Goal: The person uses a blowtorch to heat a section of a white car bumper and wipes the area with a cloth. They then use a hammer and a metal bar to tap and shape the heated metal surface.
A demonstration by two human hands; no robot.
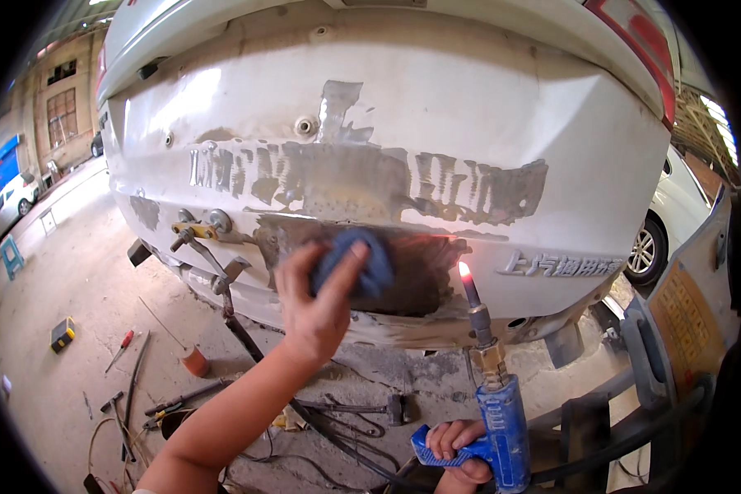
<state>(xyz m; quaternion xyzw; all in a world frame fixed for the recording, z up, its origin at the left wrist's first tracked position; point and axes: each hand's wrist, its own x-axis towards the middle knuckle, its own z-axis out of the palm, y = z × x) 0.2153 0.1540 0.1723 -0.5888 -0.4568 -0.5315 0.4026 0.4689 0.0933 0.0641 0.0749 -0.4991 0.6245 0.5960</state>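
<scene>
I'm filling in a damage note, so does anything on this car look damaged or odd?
Yes, the white panel looks damaged: ragged grey patches, seemingly stripped, cross its middle, and a dark, perhaps scorched area sits lower, behind the cloth in your left hand.

On the white tailgate (pixel 584 185), at its lower right part, there stands one row of raised silver characters (pixel 565 266) in a Chinese type of script. The yellow-brown panel (pixel 682 319) near the right edge carries several rows of block-like marks, which I cannot read. On the blue torch body (pixel 504 432), small marks are too unclear for reading.
</scene>
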